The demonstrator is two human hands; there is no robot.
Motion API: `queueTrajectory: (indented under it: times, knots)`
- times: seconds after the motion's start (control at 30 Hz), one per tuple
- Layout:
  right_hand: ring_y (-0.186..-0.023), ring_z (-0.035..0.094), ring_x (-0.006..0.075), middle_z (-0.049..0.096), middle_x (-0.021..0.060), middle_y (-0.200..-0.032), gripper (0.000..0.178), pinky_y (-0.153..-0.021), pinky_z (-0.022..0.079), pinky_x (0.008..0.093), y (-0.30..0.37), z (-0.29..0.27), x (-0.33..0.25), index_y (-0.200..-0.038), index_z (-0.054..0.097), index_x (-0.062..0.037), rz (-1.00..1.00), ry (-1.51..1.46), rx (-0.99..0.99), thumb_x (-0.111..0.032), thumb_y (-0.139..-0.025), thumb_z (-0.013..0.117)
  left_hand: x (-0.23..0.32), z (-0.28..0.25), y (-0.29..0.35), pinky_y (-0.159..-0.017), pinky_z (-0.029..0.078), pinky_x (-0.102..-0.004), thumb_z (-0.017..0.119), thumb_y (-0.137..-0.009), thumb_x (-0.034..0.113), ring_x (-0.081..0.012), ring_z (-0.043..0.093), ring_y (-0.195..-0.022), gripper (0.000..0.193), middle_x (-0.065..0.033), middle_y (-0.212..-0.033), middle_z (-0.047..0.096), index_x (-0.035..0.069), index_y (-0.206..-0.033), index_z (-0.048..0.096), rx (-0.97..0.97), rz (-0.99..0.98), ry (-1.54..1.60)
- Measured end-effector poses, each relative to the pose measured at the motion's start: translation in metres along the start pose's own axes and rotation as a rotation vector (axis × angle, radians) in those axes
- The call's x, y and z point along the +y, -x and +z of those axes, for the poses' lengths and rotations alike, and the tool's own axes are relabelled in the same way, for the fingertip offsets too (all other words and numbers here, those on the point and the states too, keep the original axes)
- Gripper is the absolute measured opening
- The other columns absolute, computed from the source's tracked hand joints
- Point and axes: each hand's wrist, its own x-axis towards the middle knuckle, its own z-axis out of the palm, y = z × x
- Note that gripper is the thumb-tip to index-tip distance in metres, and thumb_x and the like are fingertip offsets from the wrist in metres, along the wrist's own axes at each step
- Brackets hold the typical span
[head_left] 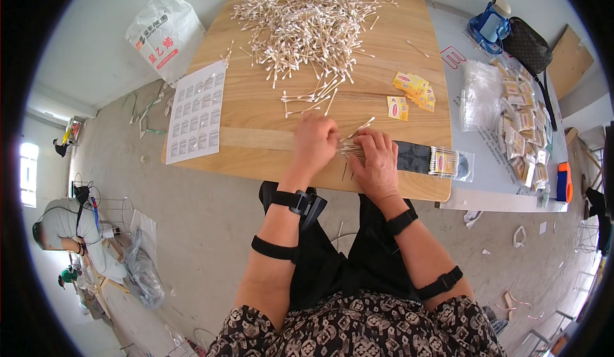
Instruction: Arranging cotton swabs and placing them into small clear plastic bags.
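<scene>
Near the front edge of the wooden table, my right hand (376,160) is curled over a small bunch of cotton swabs (348,147), whose ends stick out past its fingers. Close on its left is my left hand (314,141), slightly blurred, fingers bent together; what is between them is hidden. Beyond both hands spreads a large heap of loose cotton swabs (307,28), a few straggling toward me. To the right of my right hand lies a dark strip (413,157), and at its end a clear bag (443,162) packed with swabs and a yellow-red card.
Yellow cards (414,90) lie on the table's right part. A printed sheet (197,113) hangs over the left edge. On the grey side table (464,92) are clear bags (480,95), filled packets (524,120) and an orange-blue tool (564,182). Another person (73,229) sits far left.
</scene>
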Motion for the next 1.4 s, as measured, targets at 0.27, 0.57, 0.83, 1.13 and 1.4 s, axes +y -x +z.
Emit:
queueTrajectory:
  times: [0.27, 0.57, 0.83, 1.13, 1.4]
  knots:
    - [-0.109, 0.051, 0.0327, 0.058, 0.0083, -0.113, 0.03, -0.093, 0.038, 0.0452, -0.001, -0.002, 0.0, -0.101, 0.058, -0.0073, 0.008, 0.005, -0.006, -0.016, -0.075, 0.07, -0.027, -0.014, -0.017, -0.088, 0.043, -0.0452, 0.074, -0.075, 0.006, -0.0358, 0.054, -0.095, 0.012, -0.0115, -0.094, 0.06, 0.007, -0.083, 0.065, 0.261, -0.192, -0.322]
    - [-0.109, 0.051, 0.032, 0.058, 0.008, -0.114, 0.028, -0.093, 0.037, 0.0446, 0.0, -0.003, -0.002, -0.101, 0.059, -0.007, 0.018, -0.008, -0.024, -0.016, -0.076, 0.069, -0.014, 0.003, -0.037, -0.088, 0.043, -0.0462, 0.071, -0.082, 0.013, -0.0359, 0.056, -0.096, 0.01, -0.0131, -0.091, 0.063, 0.006, -0.08, 0.063, 0.127, -0.239, -0.235]
    - [-0.116, 0.049, 0.0391, 0.053, 0.0197, -0.123, 0.035, -0.101, 0.04, 0.0464, 0.002, -0.003, 0.004, -0.113, 0.054, 0.0004, 0.141, -0.295, 0.198, -0.005, -0.08, 0.064, 0.008, 0.014, -0.028, -0.087, 0.043, -0.0448, 0.071, -0.078, 0.009, -0.0334, 0.056, -0.095, 0.007, -0.0103, -0.087, 0.062, 0.006, -0.079, 0.064, -0.081, 0.079, -0.056]
    - [-0.123, 0.047, 0.0423, 0.048, 0.0237, -0.133, 0.03, -0.105, 0.039, 0.0442, 0.006, 0.001, 0.013, -0.123, 0.049, 0.0032, 0.211, -0.395, 0.287, -0.002, -0.094, 0.049, 0.044, 0.017, 0.032, -0.115, 0.024, -0.0525, 0.065, -0.088, 0.035, -0.0328, 0.033, -0.142, 0.063, -0.0162, -0.149, 0.042, 0.003, -0.139, 0.047, -0.142, 0.116, -0.303]
    - [-0.128, 0.047, 0.0338, 0.048, 0.0207, -0.139, 0.03, -0.109, 0.036, 0.0392, 0.007, 0.002, 0.02, -0.128, 0.05, 0.0039, 0.282, -0.567, 0.341, -0.009, -0.101, 0.046, 0.045, 0.023, 0.014, -0.119, 0.01, -0.0575, 0.054, -0.092, 0.053, -0.0289, 0.02, -0.149, 0.071, -0.0156, -0.157, 0.032, 0.009, -0.146, 0.043, -0.272, 0.074, -0.387]
